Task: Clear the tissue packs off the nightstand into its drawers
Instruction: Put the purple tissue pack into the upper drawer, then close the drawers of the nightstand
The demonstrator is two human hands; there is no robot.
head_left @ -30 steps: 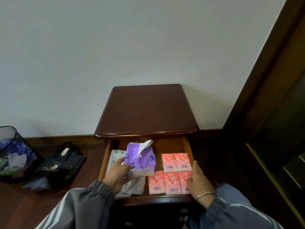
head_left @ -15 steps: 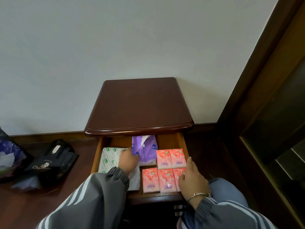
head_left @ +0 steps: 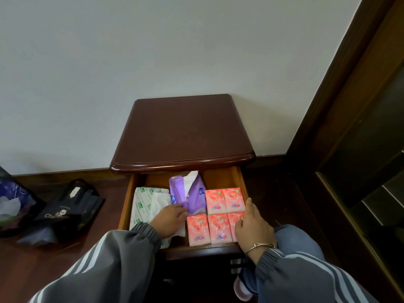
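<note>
Purple pack (head_left: 192, 196): lying in the open drawer (head_left: 237, 182), in the middle toward the back edge, a white tissue poking out of its torn top; its far end is sitting just under the nightstand's (head_left: 183, 132) front lip.
Left hand (head_left: 169, 219): reaching into the drawer, fingertips touching the near end of the purple pack; fingers are lying loosely curled, and I cannot tell whether they are pinching it or just pushing.
Right hand (head_left: 251, 226): resting on the drawer's right front corner, fingers loosely bent over the nearest pink pack, gripping nothing that shows.
Doing the step well: in my judgement the pack is being seated; it wants pressing flat and the loose tissue tucking down, so nothing is catching the lip when the drawer is closing.
Drawer contents: white packs with green print (head_left: 145, 204) are filling the left side; five pink packs (head_left: 223, 212) are lining the right side in two rows.
Nightstand top: showing no packs.
Floor at left: a black bag (head_left: 70, 206) is lying near a bin (head_left: 13, 202).
</note>
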